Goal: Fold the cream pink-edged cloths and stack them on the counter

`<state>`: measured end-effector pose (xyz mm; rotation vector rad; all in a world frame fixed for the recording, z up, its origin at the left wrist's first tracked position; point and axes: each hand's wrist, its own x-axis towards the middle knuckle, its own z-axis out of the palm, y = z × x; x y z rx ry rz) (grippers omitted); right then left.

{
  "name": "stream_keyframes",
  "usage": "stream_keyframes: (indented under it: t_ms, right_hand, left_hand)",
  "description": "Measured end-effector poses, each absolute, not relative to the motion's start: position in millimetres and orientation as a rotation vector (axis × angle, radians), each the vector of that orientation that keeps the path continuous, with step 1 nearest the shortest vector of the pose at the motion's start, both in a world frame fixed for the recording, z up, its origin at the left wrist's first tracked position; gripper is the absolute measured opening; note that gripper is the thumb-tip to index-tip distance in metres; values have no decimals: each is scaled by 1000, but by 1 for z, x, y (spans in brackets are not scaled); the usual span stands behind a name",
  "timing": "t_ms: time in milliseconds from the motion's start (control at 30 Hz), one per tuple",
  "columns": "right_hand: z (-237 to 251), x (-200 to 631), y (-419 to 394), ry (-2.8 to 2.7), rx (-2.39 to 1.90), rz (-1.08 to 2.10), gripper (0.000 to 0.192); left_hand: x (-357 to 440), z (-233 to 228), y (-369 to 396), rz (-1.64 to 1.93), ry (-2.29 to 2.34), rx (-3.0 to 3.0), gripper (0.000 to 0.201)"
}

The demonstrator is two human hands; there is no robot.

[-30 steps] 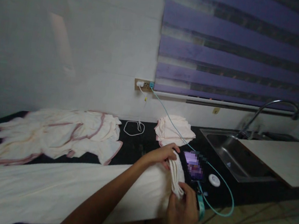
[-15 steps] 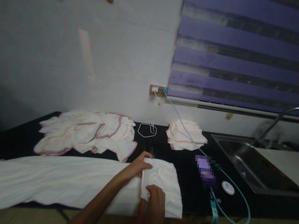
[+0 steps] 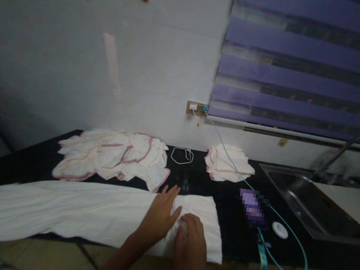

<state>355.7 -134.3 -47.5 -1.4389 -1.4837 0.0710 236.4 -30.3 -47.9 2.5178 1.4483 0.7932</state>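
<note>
My left hand [image 3: 161, 215] lies flat, fingers spread, pressing the long white cloth [image 3: 68, 211] to the black countertop [image 3: 29, 158]; my right hand [image 3: 190, 236] is bunched just beside it, and I think it pinches a fold, though I cannot tell for sure. The cloth runs along the counter's front edge, its near hem overhanging. I would keep the flat palm firm and the edges level. A crumpled pile of pink-trimmed cloths [image 3: 114, 157] sits behind, a phone [image 3: 251, 207] to the right.
</note>
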Motion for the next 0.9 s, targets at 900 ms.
stream_keyframes:
  t_ms: [900]
  right_hand:
    - [-74,486,-103,-1768,-1699,39,52]
  left_hand:
    - [328,-82,-46,646,1427,2830,55]
